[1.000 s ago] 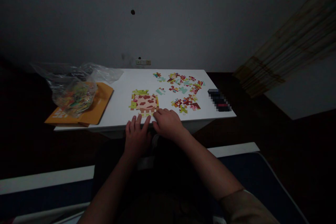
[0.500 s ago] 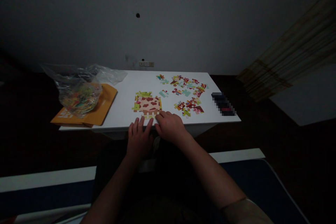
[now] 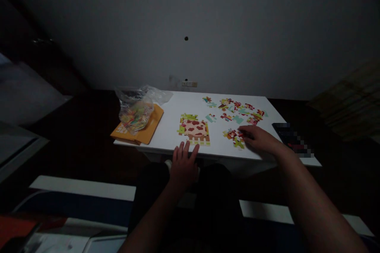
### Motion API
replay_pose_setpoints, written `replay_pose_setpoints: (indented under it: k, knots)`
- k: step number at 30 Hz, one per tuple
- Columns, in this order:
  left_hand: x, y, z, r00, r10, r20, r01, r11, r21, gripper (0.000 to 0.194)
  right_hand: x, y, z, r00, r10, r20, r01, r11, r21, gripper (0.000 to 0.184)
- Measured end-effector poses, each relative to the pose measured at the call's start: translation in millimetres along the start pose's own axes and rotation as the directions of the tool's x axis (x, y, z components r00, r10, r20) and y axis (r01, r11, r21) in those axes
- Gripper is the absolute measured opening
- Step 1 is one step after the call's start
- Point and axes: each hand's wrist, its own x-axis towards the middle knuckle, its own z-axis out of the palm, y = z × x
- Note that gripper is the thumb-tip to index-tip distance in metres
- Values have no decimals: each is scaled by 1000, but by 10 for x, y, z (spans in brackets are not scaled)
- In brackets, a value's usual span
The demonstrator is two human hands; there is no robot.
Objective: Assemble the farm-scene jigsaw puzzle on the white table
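Observation:
A partly joined jigsaw puzzle (image 3: 196,128), with brown patches on pink and a pale fence along its bottom, lies near the table's front edge. My left hand (image 3: 184,164) rests at that edge just below it, fingers spread and holding nothing. Over to the right, my right hand (image 3: 259,139) reaches down at a group of loose puzzle pieces (image 3: 236,139). Its thumb and forefinger stand apart, and I make out no piece held between them. The hand covers the right side of that group. More loose pieces (image 3: 237,108) lie scattered farther back.
An orange-yellow envelope (image 3: 154,124) lies at the table's left end. On it sits a clear plastic bag (image 3: 138,116) of colourful pieces. A dark, pixelated object (image 3: 292,140) is at the right end of the white table (image 3: 169,138). A wall stands behind.
My right hand has left the fence part of the joined puzzle and moved right to the loose pieces. My left hand stays at the table edge. The view has shifted left.

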Motion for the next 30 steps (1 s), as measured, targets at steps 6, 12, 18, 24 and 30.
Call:
replay_pose_setpoints:
  k: [6, 12, 18, 24, 30]
  knots:
    - [-10, -2, 18, 1000, 0, -17, 0, 1000, 1, 82, 72, 194, 5, 978, -22, 206, 3, 996, 90, 49]
    - [-10, -10, 10, 1000, 2, -16, -2, 1000, 2, 83, 56, 258, 85, 990, -24, 135, 4, 989, 148, 42]
    - [15, 6, -39, 1000, -3, 4, 3, 1000, -14, 80, -76, 234, 98, 998, -66, -11, 66, 976, 209, 37]
    - [37, -10, -52, 999, 22, -29, -23, 1000, -21, 72, -298, 281, 168, 898, 221, -380, -89, 938, 335, 40]
    - [38, -3, 11, 998, 6, -55, -6, 1000, -8, 66, -392, 372, 224, 828, 393, -399, -192, 868, 458, 34]
